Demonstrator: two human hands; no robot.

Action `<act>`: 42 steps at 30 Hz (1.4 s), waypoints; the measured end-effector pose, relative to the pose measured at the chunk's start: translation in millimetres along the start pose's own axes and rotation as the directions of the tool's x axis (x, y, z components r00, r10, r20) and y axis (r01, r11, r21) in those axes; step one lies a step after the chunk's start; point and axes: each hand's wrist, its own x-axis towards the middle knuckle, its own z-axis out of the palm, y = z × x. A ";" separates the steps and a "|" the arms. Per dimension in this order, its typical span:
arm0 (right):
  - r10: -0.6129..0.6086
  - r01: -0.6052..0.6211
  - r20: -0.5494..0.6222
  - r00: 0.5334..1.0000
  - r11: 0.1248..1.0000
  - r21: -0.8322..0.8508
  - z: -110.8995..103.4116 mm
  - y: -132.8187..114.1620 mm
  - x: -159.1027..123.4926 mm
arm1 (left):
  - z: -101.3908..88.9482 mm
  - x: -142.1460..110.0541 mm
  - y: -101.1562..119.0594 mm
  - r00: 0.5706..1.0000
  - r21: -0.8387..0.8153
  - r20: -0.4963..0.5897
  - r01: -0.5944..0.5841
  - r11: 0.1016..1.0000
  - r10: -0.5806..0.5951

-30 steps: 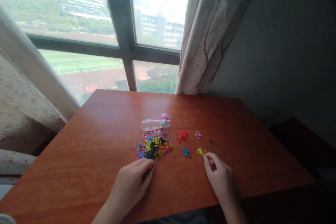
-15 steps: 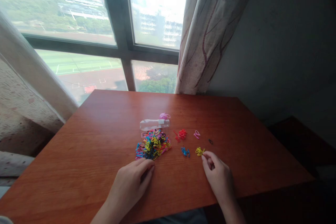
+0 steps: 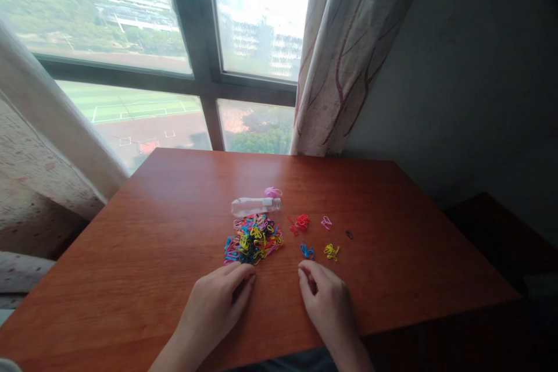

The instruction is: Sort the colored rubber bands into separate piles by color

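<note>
A heap of small multicoloured loop-shaped clips lies on the wooden table. My left hand rests at its near edge, fingers curled together; anything between the fingertips is hidden. My right hand is closed too, thumb and forefinger nearly meeting, just below a little group of blue clips. I cannot see anything in its grip. Yellow clips lie to the right of the blue ones. Red clips form a cluster farther back. Beside these are a few pink clips and one dark clip.
Behind the heap a clear plastic bottle lies on its side, with a pink object at its mouth. The brown table reaches to a window and curtains. Part of a pale round object shows at bottom left.
My right hand has moved left, away from the yellow clips to just below the blue ones. My left hand has stayed at the heap's near edge.
</note>
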 end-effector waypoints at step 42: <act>0.096 -0.098 0.020 0.995 0.987 0.124 20.0 -40.7 27.7 | 3.0 -0.4 -1.9 1.000 -0.020 0.005 0.003 1.000 -0.003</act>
